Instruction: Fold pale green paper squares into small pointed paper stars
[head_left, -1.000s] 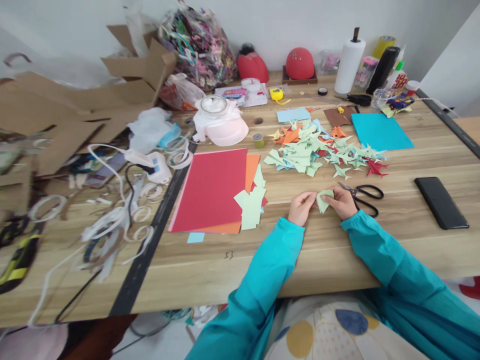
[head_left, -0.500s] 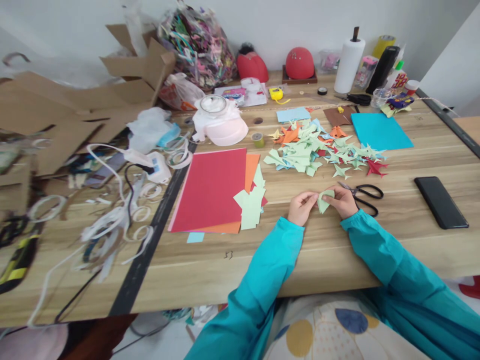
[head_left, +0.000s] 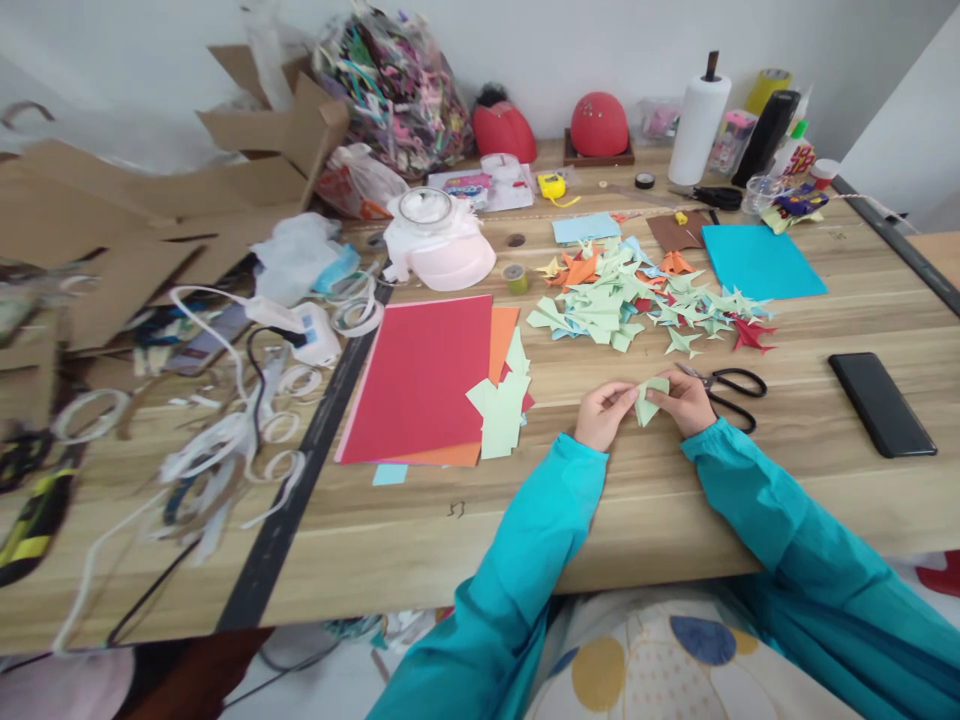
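Between my hands is a small folded piece of pale green paper (head_left: 651, 403). My left hand (head_left: 604, 414) pinches its left edge, and my right hand (head_left: 687, 402) grips its right side with thumb and fingers. Black-handled scissors (head_left: 739, 390) lie just right of my right hand, their blades partly behind it. Beyond my hands spreads a heap of folded paper pieces (head_left: 611, 290), mostly pale green, some orange, red and blue. To the left, pale green paper strips (head_left: 504, 415) rest beside red sheets (head_left: 420, 380) stacked with orange ones.
A black phone (head_left: 882, 404) lies at the right. Blue sheets (head_left: 763, 262) sit behind the heap. Along the wall stand a white paper roll (head_left: 699, 130) and a red dome (head_left: 599, 126). White cables (head_left: 217, 440) and cardboard (head_left: 142, 250) clutter the left side.
The paper between my fingers has tilted slightly, with its upper right edge showing a little more. Otherwise my hands and the table things stay nearly in place.
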